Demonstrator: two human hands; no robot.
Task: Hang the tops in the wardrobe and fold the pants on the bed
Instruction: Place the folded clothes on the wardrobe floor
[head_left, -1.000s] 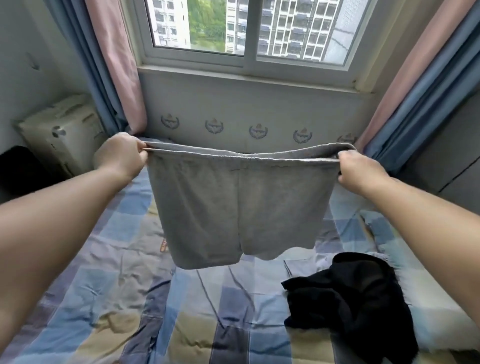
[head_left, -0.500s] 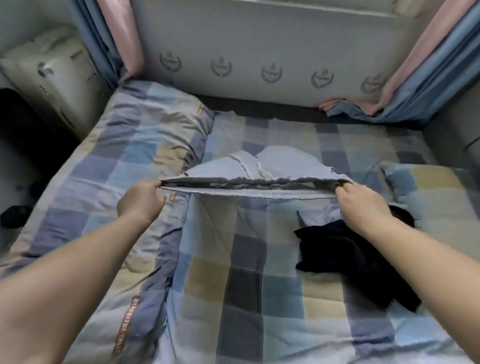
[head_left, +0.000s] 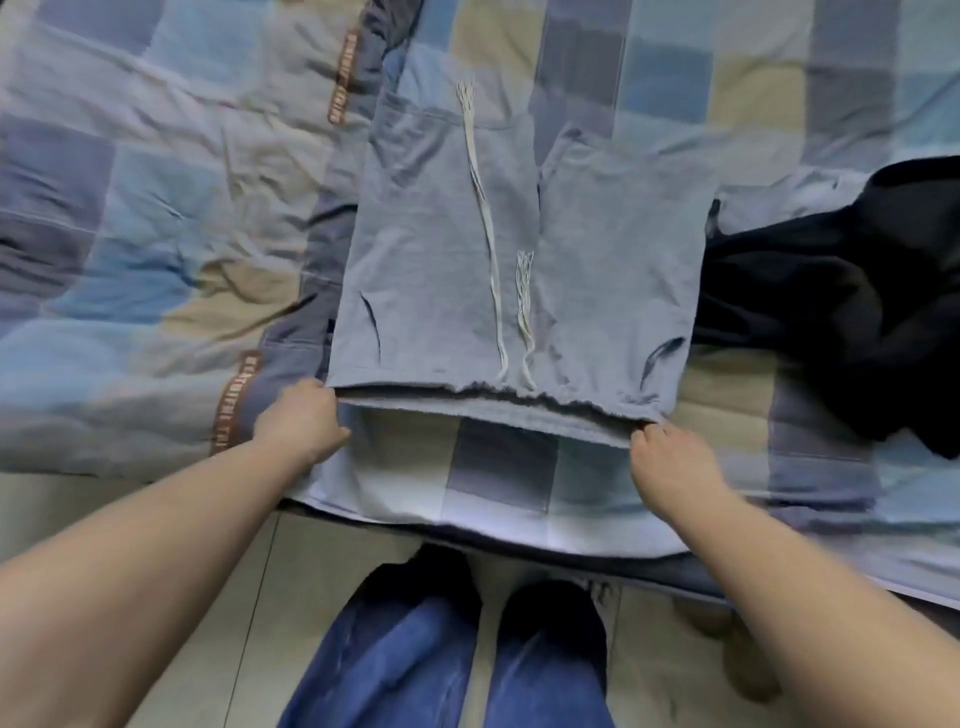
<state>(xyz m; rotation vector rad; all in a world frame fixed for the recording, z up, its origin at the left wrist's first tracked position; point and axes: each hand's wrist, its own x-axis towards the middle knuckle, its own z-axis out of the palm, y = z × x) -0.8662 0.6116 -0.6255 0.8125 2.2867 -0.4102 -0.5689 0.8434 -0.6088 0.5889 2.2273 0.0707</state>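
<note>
The grey shorts are laid flat on the bed; the waistband corners are pinched by the left hand and right hand, fingers curled; a black garment lies just beside.

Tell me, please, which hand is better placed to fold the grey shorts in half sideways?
Probably the left hand. It grips the waistband corner of the grey shorts over open bedding, while the right hand is beside the black garment, which crowds that edge.
</note>
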